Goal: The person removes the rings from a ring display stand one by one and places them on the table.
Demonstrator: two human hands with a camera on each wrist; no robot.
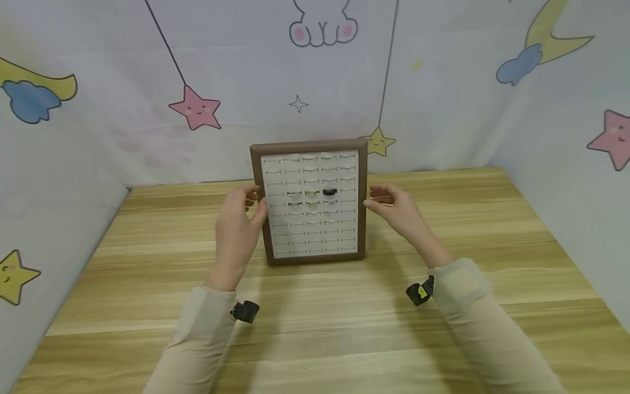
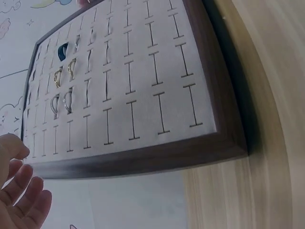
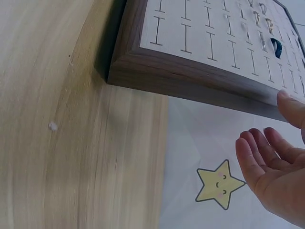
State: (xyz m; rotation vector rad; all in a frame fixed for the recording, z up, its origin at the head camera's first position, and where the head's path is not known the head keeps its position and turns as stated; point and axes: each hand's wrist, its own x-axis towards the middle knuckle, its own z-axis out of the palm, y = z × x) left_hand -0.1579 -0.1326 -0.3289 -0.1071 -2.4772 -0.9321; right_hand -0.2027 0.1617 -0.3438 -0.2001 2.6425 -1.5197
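Note:
A ring display board point(image 1: 315, 241) with a brown wooden frame and a slotted white panel stands upright on the table. Near its middle, several rings sit in the slots, among them a black ring point(image 1: 330, 192), a gold ring point(image 1: 312, 192) and a silver ring point(image 1: 293, 193). My left hand point(image 1: 238, 221) is at the frame's left side, thumb by the edge and fingers loosely bent. On the opposite side, my right hand point(image 1: 396, 210) has its thumb tip at the edge. In the right wrist view, the right fingers point(image 3: 267, 152) are apart from the frame. Whether either thumb presses the wood is unclear.
The board stands on a wood-grain table point(image 1: 315, 328), near the back edge. White cloth point(image 1: 275, 71) printed with stars and moons hangs behind and at both sides. A small black device point(image 1: 246, 311) is on the left wrist, and another black device point(image 1: 420, 292) on the right.

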